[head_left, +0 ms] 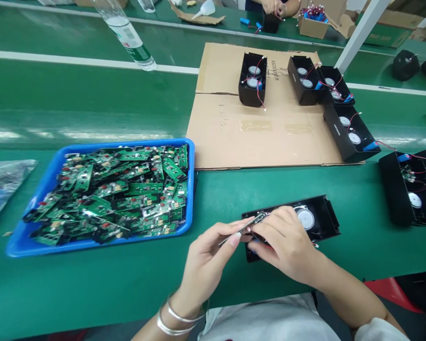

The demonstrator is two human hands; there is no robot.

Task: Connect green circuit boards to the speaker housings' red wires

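Observation:
Pinched between the thumb and fingers of my left hand [213,248] is a narrow circuit board [239,232], held at a slant. My right hand [287,239] is closed at the board's upper end; its fingertips hide what they grip there. Beneath both hands lies a black speaker housing [324,218] on the green table, with a round silver speaker [305,218] showing in its right half. The hands cover much of the housing's left half. A small white connector [316,245] pokes out below its near edge.
To the left, a blue tray [190,189] is heaped with green circuit boards. A cardboard sheet [227,137] carries several black housings with wires. Further housings [390,189] stand at the right edge. A plastic bottle [131,38] is at the back. Across the table are another person's hands [274,7].

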